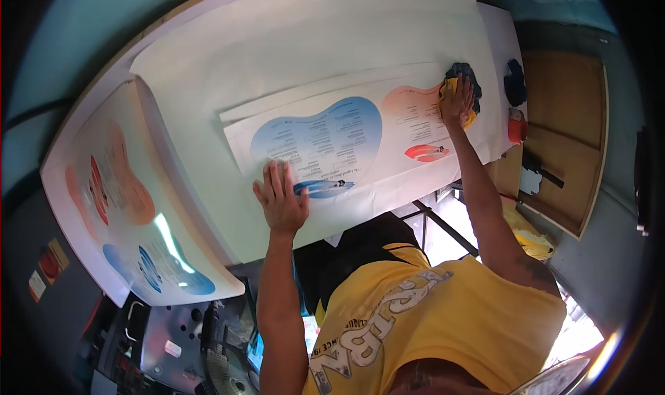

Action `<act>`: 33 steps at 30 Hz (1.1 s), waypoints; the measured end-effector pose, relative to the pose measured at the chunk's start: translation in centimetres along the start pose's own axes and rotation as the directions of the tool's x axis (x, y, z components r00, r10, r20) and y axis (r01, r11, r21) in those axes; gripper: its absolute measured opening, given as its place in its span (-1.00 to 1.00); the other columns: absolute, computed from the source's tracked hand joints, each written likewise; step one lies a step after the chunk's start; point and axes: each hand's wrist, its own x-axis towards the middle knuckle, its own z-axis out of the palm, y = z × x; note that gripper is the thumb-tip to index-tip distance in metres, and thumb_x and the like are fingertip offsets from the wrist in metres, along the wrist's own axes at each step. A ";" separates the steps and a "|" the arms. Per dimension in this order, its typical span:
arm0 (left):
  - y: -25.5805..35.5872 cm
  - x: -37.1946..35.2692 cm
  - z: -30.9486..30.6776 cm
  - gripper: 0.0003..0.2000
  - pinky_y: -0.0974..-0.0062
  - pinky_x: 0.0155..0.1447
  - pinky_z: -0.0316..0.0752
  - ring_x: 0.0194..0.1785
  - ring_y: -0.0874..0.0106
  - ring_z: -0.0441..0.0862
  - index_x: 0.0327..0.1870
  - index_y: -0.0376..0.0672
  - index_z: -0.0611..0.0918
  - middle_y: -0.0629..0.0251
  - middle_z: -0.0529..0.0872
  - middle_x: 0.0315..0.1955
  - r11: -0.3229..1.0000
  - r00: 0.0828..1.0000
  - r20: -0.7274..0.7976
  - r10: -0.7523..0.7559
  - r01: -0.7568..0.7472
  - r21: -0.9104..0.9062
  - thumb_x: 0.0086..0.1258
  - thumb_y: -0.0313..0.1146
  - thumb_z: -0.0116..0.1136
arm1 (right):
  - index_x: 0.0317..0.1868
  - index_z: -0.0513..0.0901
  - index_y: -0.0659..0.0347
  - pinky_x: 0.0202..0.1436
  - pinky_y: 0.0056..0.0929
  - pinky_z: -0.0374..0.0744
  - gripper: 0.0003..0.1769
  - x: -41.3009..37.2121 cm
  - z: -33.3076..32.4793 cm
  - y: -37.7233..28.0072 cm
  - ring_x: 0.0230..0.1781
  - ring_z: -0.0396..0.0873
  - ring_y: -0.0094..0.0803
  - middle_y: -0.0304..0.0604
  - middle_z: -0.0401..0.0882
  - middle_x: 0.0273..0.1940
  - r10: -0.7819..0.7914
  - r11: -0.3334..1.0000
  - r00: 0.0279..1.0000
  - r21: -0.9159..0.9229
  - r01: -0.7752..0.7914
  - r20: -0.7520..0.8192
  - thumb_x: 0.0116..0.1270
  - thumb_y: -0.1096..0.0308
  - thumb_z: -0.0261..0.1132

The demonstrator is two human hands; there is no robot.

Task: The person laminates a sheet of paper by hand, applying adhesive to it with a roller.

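A printed sheet [395,128] lies on a larger white sheet [291,41] that covers the table. It carries a blue bean-shaped print and an orange-red one, both with small text, and a second sheet edge shows behind it. My left hand [282,199] rests flat at the near edge of the blue print, fingers spread, with nothing in it. At the right end of the sheet, my right hand [457,102] presses on a bunched yellow and dark blue cloth [460,70]. Part of the cloth is hidden under the palm.
Another glossy printed sheet [125,187] curves over the table's left end. Near the right end are a dark cloth [515,82] and a red object [517,126]. A wooden panel [564,132] stands beyond. Equipment with a ribbed hose [218,367] sits below left.
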 end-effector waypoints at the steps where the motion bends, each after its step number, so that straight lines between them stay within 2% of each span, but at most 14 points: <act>1: 0.0 0.0 -0.1 -0.26 -0.36 0.56 -0.07 0.66 -0.07 0.09 0.58 -0.26 0.31 -0.10 0.17 0.60 1.000 1.000 0.005 -0.006 0.006 0.002 0.53 0.09 -0.01 | 0.60 0.35 0.04 0.63 0.18 0.11 -0.32 -0.8 0.4 -0.7 0.64 0.12 0.07 -0.02 0.23 0.62 -0.048 0.999 0.999 -0.008 0.047 -0.027 0.57 -0.03 0.10; 5: -0.1 -0.1 0.0 -0.25 -0.35 0.56 -0.05 0.65 -0.06 0.10 0.57 -0.27 0.32 -0.10 0.17 0.60 1.000 1.000 -0.009 0.005 -0.005 0.020 0.56 0.16 -0.08 | 0.56 0.40 0.17 0.52 0.20 0.27 -0.25 -6.7 -0.4 -8.1 0.58 0.22 0.20 0.05 0.30 0.57 -0.373 0.920 0.921 0.086 0.383 -0.109 0.40 0.13 0.28; 8: -0.1 -0.1 -0.1 -0.22 -0.35 0.56 -0.06 0.66 -0.06 0.09 0.59 -0.25 0.30 -0.10 0.16 0.61 0.999 1.000 -0.006 0.021 -0.021 0.042 0.55 0.19 -0.09 | 0.55 0.40 0.06 0.52 0.25 0.24 -0.20 -12.1 -4.4 -19.9 0.61 0.19 0.16 0.00 0.27 0.58 -0.437 0.892 0.896 0.167 0.420 0.081 0.32 0.06 0.34; 12: 0.2 -0.1 -0.4 -0.17 -0.33 0.58 -0.08 0.67 -0.07 0.06 0.62 -0.21 0.26 -0.10 0.14 0.62 0.999 1.000 -0.016 0.014 -0.014 0.038 0.52 0.26 -0.05 | 0.58 0.37 -0.05 0.63 0.25 0.10 -0.11 -17.2 -7.4 -28.4 0.69 0.03 0.04 -0.08 0.17 0.63 -0.647 0.691 0.756 0.497 0.525 0.102 0.25 0.02 0.45; 14: 0.0 -0.3 0.0 -0.15 -0.32 0.60 -0.11 0.68 -0.05 0.04 0.62 -0.20 0.24 -0.08 0.11 0.63 0.999 1.000 0.010 0.007 -0.008 0.052 0.51 0.28 -0.03 | 0.58 0.37 -0.08 0.66 0.24 0.02 -0.13 -15.6 -6.7 -26.4 0.69 0.04 0.02 -0.10 0.16 0.65 -0.735 0.614 0.672 0.512 0.601 0.093 0.30 -0.09 0.40; 15: -0.1 -0.1 0.1 -0.14 -0.32 0.60 -0.12 0.68 -0.04 0.04 0.63 -0.20 0.24 -0.07 0.11 0.63 0.999 1.000 0.001 0.022 -0.022 0.045 0.50 0.29 -0.02 | 0.52 0.43 -0.04 0.66 0.18 0.08 -0.18 -14.3 -5.2 -24.1 0.65 0.12 0.05 -0.04 0.22 0.60 -0.729 0.628 0.685 0.384 0.677 -0.016 0.28 -0.04 0.43; 16: -0.1 -0.2 0.0 -0.14 -0.32 0.60 -0.13 0.68 -0.03 0.03 0.63 -0.19 0.24 -0.06 0.11 0.63 0.999 1.000 0.002 0.024 -0.024 0.036 0.50 0.29 -0.01 | 0.45 0.49 0.03 0.64 0.09 0.16 -0.23 -12.0 -5.2 -21.7 0.59 0.23 0.06 0.03 0.35 0.52 -0.642 0.713 0.767 0.377 0.591 0.014 0.26 0.00 0.42; 17: 0.0 -0.4 -0.1 -0.13 -0.32 0.61 -0.13 0.68 -0.02 0.03 0.63 -0.19 0.24 -0.05 0.10 0.64 1.000 1.000 0.003 0.015 -0.015 0.027 0.50 0.30 -0.01 | 0.37 0.55 0.11 0.60 0.05 0.23 -0.29 -10.5 -3.4 -18.3 0.53 0.32 0.09 0.06 0.47 0.42 -0.517 0.807 0.847 0.260 0.531 -0.126 0.25 0.01 0.41; 20: -0.2 -0.4 0.1 -0.14 -0.31 0.61 -0.13 0.69 0.03 0.04 0.63 -0.17 0.24 -0.01 0.11 0.64 1.000 1.000 -0.016 0.000 0.000 -0.007 0.50 0.31 -0.03 | 0.56 0.39 0.03 0.56 0.16 0.25 -0.26 -6.0 -1.3 -9.7 0.61 0.20 0.06 0.04 0.27 0.58 -0.307 0.948 0.948 0.064 0.312 -0.080 0.43 0.02 0.30; 24: -0.4 -0.7 0.5 -0.16 -0.29 0.62 -0.14 0.69 0.07 0.03 0.62 -0.15 0.25 0.02 0.12 0.64 0.999 0.998 -0.061 -0.010 0.008 -0.042 0.51 0.31 -0.05 | 0.59 0.36 -0.04 0.54 0.23 0.25 -0.27 -8.4 -1.5 -13.9 0.63 0.18 0.02 -0.04 0.24 0.61 -0.372 0.928 0.925 -0.036 0.370 -0.082 0.44 0.03 0.24; 26: -0.5 -0.8 0.5 -0.16 -0.28 0.62 -0.14 0.69 0.08 0.04 0.62 -0.14 0.27 0.03 0.11 0.64 1.000 0.997 -0.072 -0.007 0.005 -0.030 0.51 0.32 -0.06 | 0.59 0.36 -0.05 0.55 0.25 0.23 -0.18 -12.4 -2.3 -19.1 0.67 0.08 0.06 -0.04 0.20 0.62 -0.560 0.820 0.823 0.077 0.567 -0.093 0.33 0.00 0.31; 28: -0.6 -0.8 0.4 -0.17 -0.28 0.62 -0.14 0.69 0.08 0.04 0.60 -0.15 0.28 0.02 0.12 0.64 0.999 0.997 -0.075 -0.013 0.010 -0.036 0.51 0.32 -0.07 | 0.57 0.38 -0.01 0.58 0.34 0.11 -0.20 -15.6 -6.3 -25.7 0.66 0.06 0.11 -0.03 0.16 0.63 -0.707 0.707 0.688 0.209 0.676 0.164 0.37 -0.05 0.32; 30: -0.4 -0.9 0.6 -0.18 -0.29 0.62 -0.14 0.68 0.07 0.06 0.58 -0.16 0.30 0.01 0.13 0.64 0.999 0.996 -0.091 -0.004 0.000 -0.039 0.52 0.32 -0.08 | 0.56 0.37 0.04 0.60 0.28 0.11 -0.29 -16.9 -7.5 -29.5 0.64 0.07 0.13 -0.02 0.18 0.62 -0.818 0.543 0.575 0.364 0.757 0.023 0.48 -0.01 0.22; 33: -0.6 -0.9 0.9 -0.21 -0.32 0.60 -0.12 0.67 0.03 0.09 0.53 -0.21 0.35 -0.02 0.16 0.62 0.998 0.985 -0.174 0.013 -0.024 -0.066 0.50 0.27 0.00 | 0.56 0.37 0.04 0.60 0.26 0.10 -0.30 -16.8 -8.4 -30.8 0.64 0.08 0.14 -0.01 0.19 0.61 -0.857 0.485 0.512 0.416 0.770 0.051 0.49 0.01 0.22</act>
